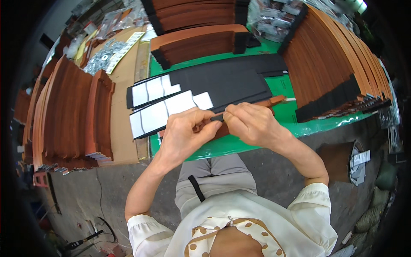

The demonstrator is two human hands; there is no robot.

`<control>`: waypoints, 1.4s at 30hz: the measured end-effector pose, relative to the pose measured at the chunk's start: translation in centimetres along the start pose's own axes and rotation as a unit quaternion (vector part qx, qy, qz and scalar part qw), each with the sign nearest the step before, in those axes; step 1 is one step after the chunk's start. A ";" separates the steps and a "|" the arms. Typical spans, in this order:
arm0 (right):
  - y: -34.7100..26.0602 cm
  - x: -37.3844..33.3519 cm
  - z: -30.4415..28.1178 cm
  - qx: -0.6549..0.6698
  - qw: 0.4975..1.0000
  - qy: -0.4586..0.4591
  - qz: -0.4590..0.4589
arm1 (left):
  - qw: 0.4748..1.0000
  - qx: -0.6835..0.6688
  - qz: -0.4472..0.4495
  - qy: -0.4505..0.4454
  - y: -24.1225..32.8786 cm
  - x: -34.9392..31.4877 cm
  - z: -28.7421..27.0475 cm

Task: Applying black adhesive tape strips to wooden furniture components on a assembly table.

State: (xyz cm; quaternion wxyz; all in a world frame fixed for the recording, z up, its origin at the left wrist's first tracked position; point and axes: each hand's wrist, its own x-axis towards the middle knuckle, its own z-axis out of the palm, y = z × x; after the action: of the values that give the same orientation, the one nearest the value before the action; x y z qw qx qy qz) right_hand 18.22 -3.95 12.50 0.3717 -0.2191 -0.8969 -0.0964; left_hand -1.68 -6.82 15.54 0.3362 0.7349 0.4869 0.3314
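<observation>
Over green tabletop (280, 85), left fingers (209, 129) and right fingers (234, 118) pinching a black strip (218, 117), ends hidden

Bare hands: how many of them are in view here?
2. The left hand is at the left end of a small black piece; the right hand is at its right end, near the table's front edge. Some fingers are hidden, but no other hands show.

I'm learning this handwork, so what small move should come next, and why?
Probably line up the small dark strip with the brown piece beneath: the left hand and right hand pinch the strip over it in this view, and the stacked brown pieces at right have black ends.
</observation>
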 end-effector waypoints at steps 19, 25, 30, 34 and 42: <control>2.0 -10.5 -6.8 0.120 0.975 -0.021 0.187 | 0.957 0.085 0.278 0.010 0.7 2.3 11.5; 5.8 -11.7 -8.0 0.119 0.964 -0.050 0.232 | 0.960 0.185 0.209 0.032 1.1 4.8 12.3; 9.9 -11.7 -6.8 0.103 0.953 -0.045 0.282 | 0.957 0.200 0.174 0.121 -0.6 7.6 15.3; 11.2 -12.0 -5.7 0.114 0.952 -0.100 0.267 | 0.968 0.190 0.125 0.107 -1.5 8.5 16.9; 11.7 -12.5 -4.8 0.126 0.951 -0.096 0.265 | 0.977 0.171 0.078 0.103 -1.6 8.6 17.5</control>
State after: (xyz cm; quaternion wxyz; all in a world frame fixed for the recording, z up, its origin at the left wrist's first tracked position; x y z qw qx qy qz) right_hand 34.48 0.82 7.12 0.3206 -0.4081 -0.8431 0.1409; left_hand 14.44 -1.26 5.92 0.1270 0.7791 0.5095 0.3425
